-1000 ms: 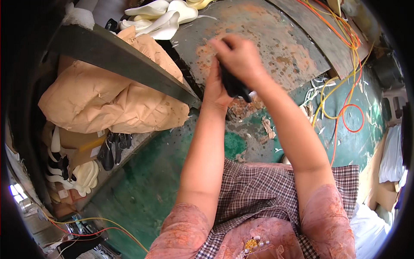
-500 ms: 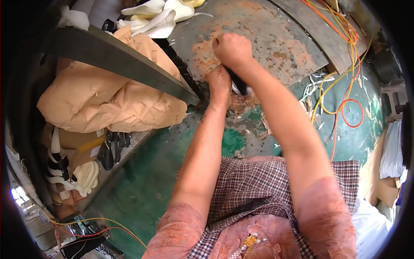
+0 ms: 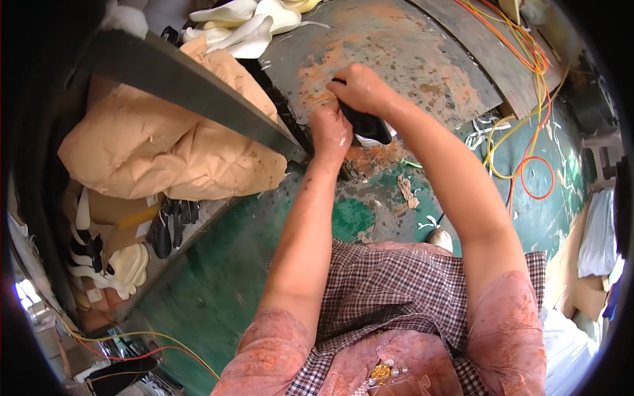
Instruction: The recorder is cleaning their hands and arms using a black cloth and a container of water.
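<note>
A black shoe sole point(image 3: 362, 123) with a white edge is held over the near part of the worn grey metal worktop point(image 3: 409, 59). My right hand point(image 3: 360, 91) is closed on its far part, knuckles up, and a bit of black shows beside the fingers. My left hand point(image 3: 329, 132) is closed in a fist at the sole's left side, apparently gripping its edge. Both hands hide much of the piece, and the left fingertips cannot be seen.
Crumpled brown paper point(image 3: 165, 145) lies left, behind a dark metal beam point(image 3: 191, 82). White soles point(image 3: 247, 30) are piled at the far left; black and white ones point(image 3: 135, 267) fill a box. Orange and yellow cables point(image 3: 538, 132) run down the right. Scraps point(image 3: 406, 191) litter the green floor point(image 3: 218, 277).
My right hand has lowered slightly and turned, so more of the black sole and its white edge shows. The right elbow has swung outward, uncovering a pale shoe tip on the floor.
</note>
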`<action>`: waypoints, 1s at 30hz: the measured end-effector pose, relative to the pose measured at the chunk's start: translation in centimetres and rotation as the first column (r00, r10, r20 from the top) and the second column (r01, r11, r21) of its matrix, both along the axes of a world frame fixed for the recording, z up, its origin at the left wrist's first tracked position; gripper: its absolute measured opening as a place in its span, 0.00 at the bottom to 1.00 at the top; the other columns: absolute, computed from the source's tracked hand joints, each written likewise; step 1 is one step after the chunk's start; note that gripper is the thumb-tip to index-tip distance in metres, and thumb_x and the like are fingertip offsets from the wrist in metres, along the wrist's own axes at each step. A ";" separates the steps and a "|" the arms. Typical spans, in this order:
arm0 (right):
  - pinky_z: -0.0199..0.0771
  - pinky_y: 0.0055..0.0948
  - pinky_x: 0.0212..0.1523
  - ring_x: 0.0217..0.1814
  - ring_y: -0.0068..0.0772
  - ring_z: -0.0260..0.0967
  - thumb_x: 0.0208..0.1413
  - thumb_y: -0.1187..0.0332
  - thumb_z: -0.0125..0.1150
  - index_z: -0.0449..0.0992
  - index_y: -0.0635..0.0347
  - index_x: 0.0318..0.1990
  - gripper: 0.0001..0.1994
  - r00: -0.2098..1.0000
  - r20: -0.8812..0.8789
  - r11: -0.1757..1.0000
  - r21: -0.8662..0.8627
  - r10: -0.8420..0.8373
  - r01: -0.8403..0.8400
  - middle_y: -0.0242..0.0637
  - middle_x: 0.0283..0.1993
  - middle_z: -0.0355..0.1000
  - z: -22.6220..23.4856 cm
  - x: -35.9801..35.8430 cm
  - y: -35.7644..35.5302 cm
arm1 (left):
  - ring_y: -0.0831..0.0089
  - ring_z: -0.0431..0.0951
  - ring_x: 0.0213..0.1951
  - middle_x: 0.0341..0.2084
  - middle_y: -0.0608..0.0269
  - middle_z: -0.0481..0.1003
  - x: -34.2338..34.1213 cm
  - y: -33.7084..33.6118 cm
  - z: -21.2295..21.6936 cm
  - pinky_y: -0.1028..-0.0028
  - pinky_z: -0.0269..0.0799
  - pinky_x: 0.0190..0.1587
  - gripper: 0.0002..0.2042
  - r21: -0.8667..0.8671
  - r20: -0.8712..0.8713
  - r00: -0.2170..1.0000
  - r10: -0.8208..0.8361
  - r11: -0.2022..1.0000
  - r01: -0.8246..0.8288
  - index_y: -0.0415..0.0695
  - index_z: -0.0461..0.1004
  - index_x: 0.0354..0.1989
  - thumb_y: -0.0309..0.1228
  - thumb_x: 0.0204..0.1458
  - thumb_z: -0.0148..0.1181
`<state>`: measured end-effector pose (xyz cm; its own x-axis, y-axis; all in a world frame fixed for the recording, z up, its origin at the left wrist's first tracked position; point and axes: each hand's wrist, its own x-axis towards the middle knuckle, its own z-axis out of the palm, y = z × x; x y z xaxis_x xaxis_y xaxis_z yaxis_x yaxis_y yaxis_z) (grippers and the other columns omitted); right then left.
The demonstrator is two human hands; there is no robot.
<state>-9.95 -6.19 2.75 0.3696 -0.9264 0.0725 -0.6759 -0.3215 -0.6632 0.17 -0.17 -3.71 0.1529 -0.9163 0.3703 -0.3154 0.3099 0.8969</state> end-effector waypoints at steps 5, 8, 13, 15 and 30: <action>0.73 0.35 0.41 0.40 0.40 0.74 0.53 0.63 0.59 0.75 0.67 0.41 0.15 0.944 0.191 0.963 -0.059 0.270 -0.263 0.48 0.40 0.73 2.6 -4.9 0.5 | 0.45 0.69 0.22 0.15 0.45 0.68 1.7 0.8 3.8 0.60 0.64 0.22 0.13 -0.004 0.344 0.935 0.083 0.996 -0.087 0.37 0.70 0.18 0.32 0.50 0.59; 0.75 0.41 0.41 0.44 0.51 0.72 0.51 0.71 0.57 0.61 0.60 0.59 0.25 0.863 -0.221 0.835 -0.234 0.454 -0.499 0.46 0.51 0.67 2.6 -4.2 5.6 | 0.49 0.66 0.18 0.15 0.46 0.68 2.6 0.9 3.0 0.66 0.64 0.21 0.10 -0.098 0.277 0.957 0.091 0.993 -0.066 0.37 0.72 0.20 0.30 0.43 0.64; 0.77 0.36 0.28 0.31 0.42 0.75 0.50 0.68 0.55 0.65 0.63 0.37 0.11 0.808 -0.558 0.828 -0.350 0.192 -0.438 0.46 0.35 0.70 2.2 -3.8 6.0 | 0.65 0.66 0.14 0.12 0.49 0.68 1.3 1.2 3.8 0.69 0.65 0.22 0.08 -0.077 0.398 0.910 0.115 0.993 -0.092 0.37 0.70 0.18 0.27 0.40 0.63; 0.76 0.36 0.27 0.30 0.41 0.75 0.50 0.68 0.55 0.65 0.62 0.37 0.10 0.831 -0.537 0.828 -0.393 0.146 -0.400 0.45 0.31 0.71 1.6 -3.8 5.3 | 0.79 0.63 0.16 0.10 0.57 0.68 0.5 1.4 4.6 0.71 0.62 0.20 0.10 -0.002 0.262 0.942 0.207 0.977 -0.214 0.37 0.69 0.16 0.26 0.43 0.62; 0.71 0.47 0.27 0.25 0.56 0.71 0.48 0.61 0.58 0.73 0.64 0.24 0.13 0.983 0.126 0.905 -0.420 0.131 -0.067 0.55 0.22 0.70 -0.4 5.6 9.9 | 0.66 0.69 0.51 0.49 0.60 0.68 2.6 0.5 0.8 0.63 0.65 0.54 0.20 0.033 -0.941 0.322 -0.103 0.920 0.390 0.42 0.64 0.55 0.43 0.60 0.45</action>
<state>-4.34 3.69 2.38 0.4133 -0.7604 0.5009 -0.5309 -0.6481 -0.5459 2.75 0.33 -2.88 0.0116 -0.9987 -0.0492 0.7929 -0.0208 0.6090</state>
